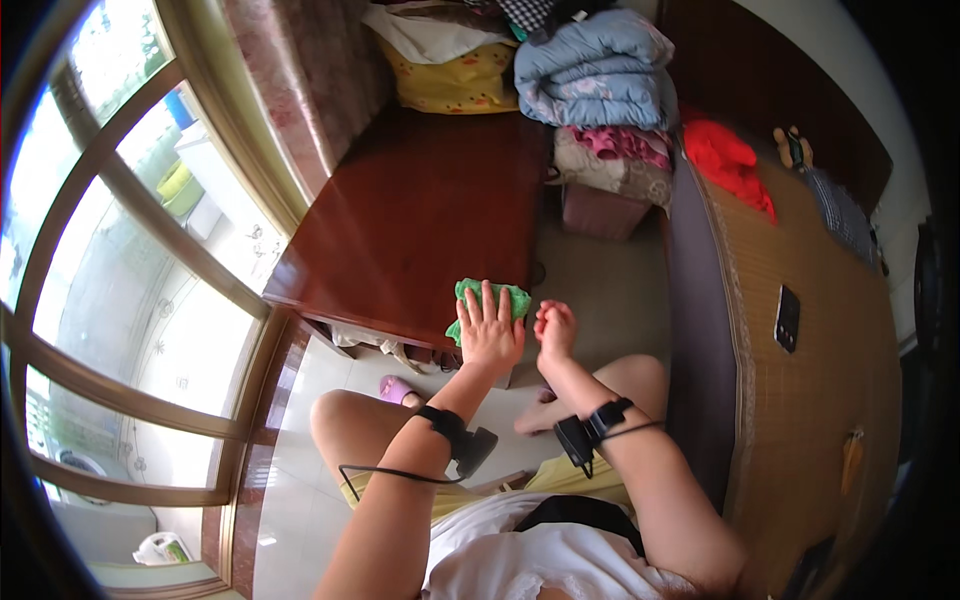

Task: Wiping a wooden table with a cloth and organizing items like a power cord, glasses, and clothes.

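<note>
My left hand point(490, 334) lies flat with spread fingers on top of a folded green cloth point(516, 298). That cloth rests at the front right corner of a glossy reddish-brown wooden table point(405, 217), and part of it sticks out past the fingertips and to the left of the hand. Just right of the table's edge, my right hand point(556, 330) hangs in the air with curled fingers. Nothing shows inside it. Each forearm wears a black strap with a small device and a cable.
A bed with a woven mat point(795, 405) runs along my right, bearing a phone point(787, 319) and red fabric point(726, 161). A folded blue quilt point(596, 71) and a yellow bag-like bundle point(454, 79) stand at the back. Framed glass doors point(142, 285) are on the left.
</note>
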The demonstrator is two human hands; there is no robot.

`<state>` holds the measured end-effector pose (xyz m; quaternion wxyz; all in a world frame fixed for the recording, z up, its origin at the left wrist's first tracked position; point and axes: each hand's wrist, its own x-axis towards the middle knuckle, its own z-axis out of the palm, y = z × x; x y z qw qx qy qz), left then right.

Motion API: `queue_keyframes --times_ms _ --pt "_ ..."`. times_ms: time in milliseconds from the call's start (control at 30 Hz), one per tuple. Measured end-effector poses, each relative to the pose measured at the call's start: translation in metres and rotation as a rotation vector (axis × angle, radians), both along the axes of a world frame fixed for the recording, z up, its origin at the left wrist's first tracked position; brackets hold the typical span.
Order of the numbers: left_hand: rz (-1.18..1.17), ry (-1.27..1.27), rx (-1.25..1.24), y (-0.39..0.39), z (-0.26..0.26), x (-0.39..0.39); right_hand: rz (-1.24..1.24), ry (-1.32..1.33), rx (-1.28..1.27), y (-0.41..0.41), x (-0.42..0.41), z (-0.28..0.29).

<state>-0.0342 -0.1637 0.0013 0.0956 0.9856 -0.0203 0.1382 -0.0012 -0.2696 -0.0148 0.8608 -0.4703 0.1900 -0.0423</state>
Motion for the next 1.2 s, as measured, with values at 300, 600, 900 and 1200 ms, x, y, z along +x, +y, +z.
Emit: queue_keyframes --times_ms 300,600,900,1200 --pt "0.307 0.089 -0.018 0.111 0.004 0.048 0.455 0.003 -0.273 -0.064 -0.052 0.054" --pt "0.377 0.079 0.019 0.076 0.003 0.031 0.543 -0.001 -0.45 -0.035 -0.077 0.013" --pt "0.127 -0.088 -0.117 -0.004 0.005 -0.01 0.504 -0.519 -0.707 -0.015 -0.051 0.044" --pt "0.439 -0.199 -0.277 0.064 0.004 -0.009 0.625 -0.381 -0.9 -0.056 -0.063 0.048"
